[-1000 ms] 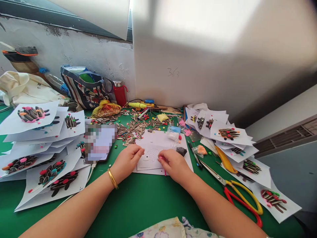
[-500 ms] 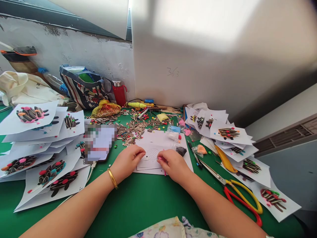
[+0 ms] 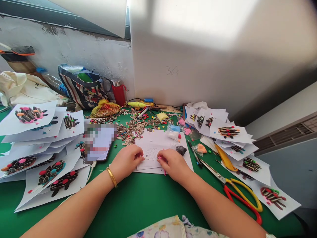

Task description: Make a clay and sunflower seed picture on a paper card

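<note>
A white paper card (image 3: 148, 165) with a dotted hedgehog outline (image 3: 153, 154) and a dark dot for its eye lies on larger white sheets in front of me. At its left side, near the hedgehog's snout, my left hand (image 3: 127, 161) is closed in a pinch; what sits between the fingertips is too small to make out. My right hand (image 3: 174, 164) rests over the card's right side, its fingers closed on a thin pink stick (image 3: 165, 172) whose end pokes out below. A bit of pink shows at those fingertips too. The rest of the stick is hidden by the hand.
Sunflower seeds (image 3: 131, 130) are scattered behind the sheets. Black clay (image 3: 181, 150) and bagged white clay (image 3: 172, 135) lie right of the card. Scissors (image 3: 228, 181) lie farther right. Seed-hedgehog cards are stacked left (image 3: 52, 172) and right (image 3: 232, 132). A phone (image 3: 100, 143) lies left.
My left hand has shifted slightly left and down, uncovering a little more of the hedgehog's snout. My right hand stays in nearly the same place with the pink stick.
</note>
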Demonstrator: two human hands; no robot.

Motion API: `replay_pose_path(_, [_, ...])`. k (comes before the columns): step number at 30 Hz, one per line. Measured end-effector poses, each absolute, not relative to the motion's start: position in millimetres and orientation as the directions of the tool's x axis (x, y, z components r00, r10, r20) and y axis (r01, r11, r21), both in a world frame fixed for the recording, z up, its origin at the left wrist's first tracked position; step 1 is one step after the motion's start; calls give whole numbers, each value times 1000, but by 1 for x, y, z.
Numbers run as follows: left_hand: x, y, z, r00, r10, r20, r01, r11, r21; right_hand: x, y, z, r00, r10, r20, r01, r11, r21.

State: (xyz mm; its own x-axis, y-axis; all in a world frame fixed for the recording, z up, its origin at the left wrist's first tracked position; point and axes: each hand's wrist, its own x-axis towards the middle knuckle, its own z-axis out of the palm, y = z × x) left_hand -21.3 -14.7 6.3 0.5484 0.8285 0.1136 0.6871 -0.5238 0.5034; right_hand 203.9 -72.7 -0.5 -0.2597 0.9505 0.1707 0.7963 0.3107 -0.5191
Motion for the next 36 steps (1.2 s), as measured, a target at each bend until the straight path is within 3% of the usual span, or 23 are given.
replay_pose_path(12, [-21, -15, 1, 612, 784, 102, 677, -586, 445, 204, -73, -1, -268, 948, 172, 793, 319, -519])
replay_pose_path(36, [-25, -15, 6, 573, 818, 52, 718, -531, 449, 205, -72, -1, -265, 953, 150, 805, 304, -509])
